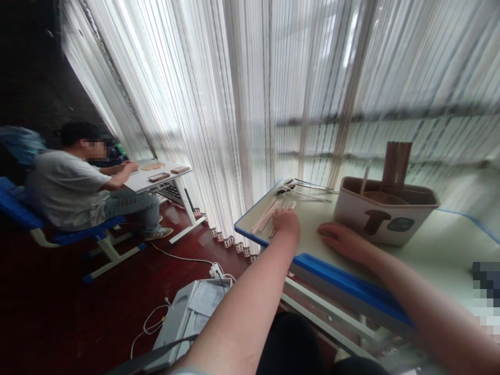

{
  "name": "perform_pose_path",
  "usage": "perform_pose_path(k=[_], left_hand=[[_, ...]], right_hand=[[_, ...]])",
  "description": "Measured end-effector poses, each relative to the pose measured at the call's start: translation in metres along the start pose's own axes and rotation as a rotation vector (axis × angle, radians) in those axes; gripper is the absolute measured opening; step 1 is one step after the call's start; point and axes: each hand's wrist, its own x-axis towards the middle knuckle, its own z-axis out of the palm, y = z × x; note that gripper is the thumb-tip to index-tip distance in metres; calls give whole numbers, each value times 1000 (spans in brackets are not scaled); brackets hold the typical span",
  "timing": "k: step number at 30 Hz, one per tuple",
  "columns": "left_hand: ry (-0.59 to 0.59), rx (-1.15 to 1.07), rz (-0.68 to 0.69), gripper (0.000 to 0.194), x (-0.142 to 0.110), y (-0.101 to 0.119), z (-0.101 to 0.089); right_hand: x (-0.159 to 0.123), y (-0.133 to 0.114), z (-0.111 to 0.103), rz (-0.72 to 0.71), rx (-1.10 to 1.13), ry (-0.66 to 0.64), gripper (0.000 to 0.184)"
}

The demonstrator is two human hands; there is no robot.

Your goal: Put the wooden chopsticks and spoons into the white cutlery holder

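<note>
The blue-edged table (453, 250) bears sticks (266, 216), metal utensils (284, 190), a container (390, 209).

By the pale curtain (250, 78), the person's left hand (286, 225) bends over light sticks (265, 216) on a blue-edged desk (461, 245), its fingertips hidden from me. The right hand (344, 242) rests just beside a holder (353, 205) with a brown bundle (397, 164) standing in it. Metal utensils (312, 185) lie behind. Off left, someone in a grey shirt (70, 182) sits at a white table (135, 179).
</note>
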Motion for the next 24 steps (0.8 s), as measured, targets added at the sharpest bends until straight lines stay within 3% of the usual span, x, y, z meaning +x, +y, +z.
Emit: perform_pose_path(k=[3, 15, 24], left_hand=[[5, 37, -41, 36, 0, 1, -1], [32, 61, -1, 34, -4, 2, -5], [228, -74, -9, 32, -5, 1, -4]], right_hand=[[-2, -4, -2, -6, -2, 18, 25], [-3, -2, -2, 22, 13, 14, 25], [-6, -9, -7, 24, 65, 44, 22]])
